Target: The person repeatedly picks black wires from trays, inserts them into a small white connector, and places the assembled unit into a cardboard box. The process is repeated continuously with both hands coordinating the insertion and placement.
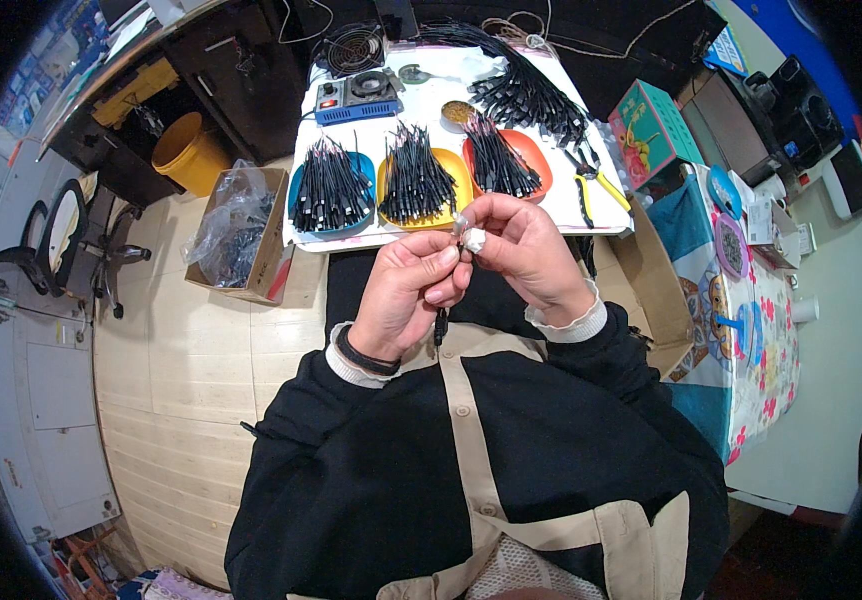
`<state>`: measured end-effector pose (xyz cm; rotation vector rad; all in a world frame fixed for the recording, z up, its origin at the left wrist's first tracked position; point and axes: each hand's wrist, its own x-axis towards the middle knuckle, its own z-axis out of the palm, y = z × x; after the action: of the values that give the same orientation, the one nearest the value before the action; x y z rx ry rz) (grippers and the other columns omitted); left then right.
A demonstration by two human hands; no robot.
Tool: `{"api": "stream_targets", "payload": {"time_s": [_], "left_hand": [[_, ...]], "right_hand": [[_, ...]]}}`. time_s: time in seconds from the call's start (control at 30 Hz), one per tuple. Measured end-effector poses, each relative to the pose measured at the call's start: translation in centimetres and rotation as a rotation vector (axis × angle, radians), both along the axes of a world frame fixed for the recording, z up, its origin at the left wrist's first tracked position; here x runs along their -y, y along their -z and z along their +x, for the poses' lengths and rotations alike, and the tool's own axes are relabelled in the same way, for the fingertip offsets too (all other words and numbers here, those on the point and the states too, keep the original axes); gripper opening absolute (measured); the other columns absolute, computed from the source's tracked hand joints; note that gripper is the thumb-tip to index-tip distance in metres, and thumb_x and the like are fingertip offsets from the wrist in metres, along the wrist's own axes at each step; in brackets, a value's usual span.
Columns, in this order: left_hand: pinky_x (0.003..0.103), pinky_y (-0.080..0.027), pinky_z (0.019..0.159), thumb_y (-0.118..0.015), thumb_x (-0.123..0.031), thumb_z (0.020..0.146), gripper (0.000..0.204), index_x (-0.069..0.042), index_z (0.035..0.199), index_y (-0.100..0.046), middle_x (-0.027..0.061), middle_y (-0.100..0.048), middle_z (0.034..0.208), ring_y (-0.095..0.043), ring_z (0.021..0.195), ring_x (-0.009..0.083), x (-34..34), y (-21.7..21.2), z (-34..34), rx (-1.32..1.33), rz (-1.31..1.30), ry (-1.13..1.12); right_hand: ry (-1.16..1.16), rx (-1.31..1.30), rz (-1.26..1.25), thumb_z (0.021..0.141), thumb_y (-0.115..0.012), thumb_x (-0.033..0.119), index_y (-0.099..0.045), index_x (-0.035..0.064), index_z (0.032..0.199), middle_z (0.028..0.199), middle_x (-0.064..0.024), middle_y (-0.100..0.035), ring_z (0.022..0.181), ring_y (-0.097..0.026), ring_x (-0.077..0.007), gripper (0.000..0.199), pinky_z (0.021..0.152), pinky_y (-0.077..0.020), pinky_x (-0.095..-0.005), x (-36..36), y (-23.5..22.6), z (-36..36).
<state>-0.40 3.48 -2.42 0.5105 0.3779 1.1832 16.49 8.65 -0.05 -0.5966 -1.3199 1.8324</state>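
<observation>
My left hand (406,292) and my right hand (523,250) meet in front of my chest, fingertips pinched together on a short black cable (440,326) whose plug end hangs down between them. A white wrap covers one right fingertip (474,240). Beyond the hands, on a white table (431,100), stand a blue dish (299,185), a yellow dish (457,180) and an orange dish (529,148), each piled with black cables.
A loose heap of black cables (526,90), a small heating unit (356,98), a fan (353,48) and yellow-handled pliers (599,185) lie on the table. A cardboard box with a plastic bag (239,235) and a yellow bucket (189,152) stand at left. A flowered-cloth table (751,300) is at right.
</observation>
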Motion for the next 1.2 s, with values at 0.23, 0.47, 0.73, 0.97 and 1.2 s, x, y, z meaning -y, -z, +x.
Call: {"api": "stream_targets", "payload": {"time_s": [0.23, 0.47, 0.73, 0.97, 1.2], "left_hand": [[0.018, -0.033, 0.048, -0.056, -0.006, 0.093, 0.012, 0.005, 0.095, -0.061, 0.0099, -0.062, 0.073, -0.042, 0.049, 0.0053, 0.3, 0.0, 0.1, -0.077, 0.026, -0.068], [0.018, -0.034, 0.049, -0.056, -0.005, 0.092, 0.012, 0.005, 0.096, -0.062, 0.0094, -0.062, 0.072, -0.041, 0.049, 0.0054, 0.3, 0.2, 0.0, -0.013, 0.042, -0.063], [0.017, -0.033, 0.048, -0.057, -0.003, 0.091, 0.013, 0.006, 0.098, -0.063, 0.0098, -0.064, 0.073, -0.044, 0.051, 0.0051, 0.4, 0.5, 0.2, -0.151, 0.07, -0.168], [0.017, -0.039, 0.05, -0.057, 0.003, 0.09, 0.014, 0.007, 0.102, -0.063, 0.0117, -0.067, 0.08, -0.054, 0.059, 0.0076, 0.5, 1.4, 0.9, -0.379, 0.227, -0.344], [0.023, -0.052, 0.065, -0.061, 0.0, 0.089, 0.014, 0.006, 0.101, -0.066, 0.0075, -0.068, 0.081, -0.064, 0.073, 0.0116, -0.1, 1.9, 0.1, -0.686, 0.389, -0.324]], "right_hand": [[-0.07, -0.126, -0.117, 0.089, -0.063, 0.005, -0.058, -0.0029, 0.1, 0.09, -0.0055, -0.062, 0.077, -0.064, -0.0118, 0.014, 0.07, -0.0529, -0.0234, 0.1, 0.4, -0.4], [-0.074, -0.152, -0.142, 0.089, -0.064, 0.006, -0.058, -0.0017, 0.1, 0.091, -0.0058, -0.063, 0.078, -0.064, -0.0116, 0.014, 0.07, -0.0524, -0.0229, 0.3, 0.5, -0.5], [-0.095, -0.109, -0.108, 0.091, -0.062, 0.011, -0.054, 0.0015, 0.098, 0.09, -0.0057, -0.063, 0.078, -0.064, -0.0108, 0.014, 0.07, -0.0532, -0.0223, -0.2, 1.4, -0.4], [-0.155, -0.313, -0.534, 0.092, -0.057, 0.009, -0.052, 0.0047, 0.104, 0.088, -0.0053, -0.062, 0.067, -0.063, -0.0119, 0.014, 0.058, -0.0491, -0.0192, 0.2, 2.4, -0.9], [-0.256, -0.346, -0.616, 0.091, -0.058, 0.016, -0.053, 0.0076, 0.112, 0.088, -0.0003, -0.058, 0.072, -0.055, -0.01, 0.023, 0.064, -0.0436, -0.0255, -0.2, 3.6, -0.4]]}}
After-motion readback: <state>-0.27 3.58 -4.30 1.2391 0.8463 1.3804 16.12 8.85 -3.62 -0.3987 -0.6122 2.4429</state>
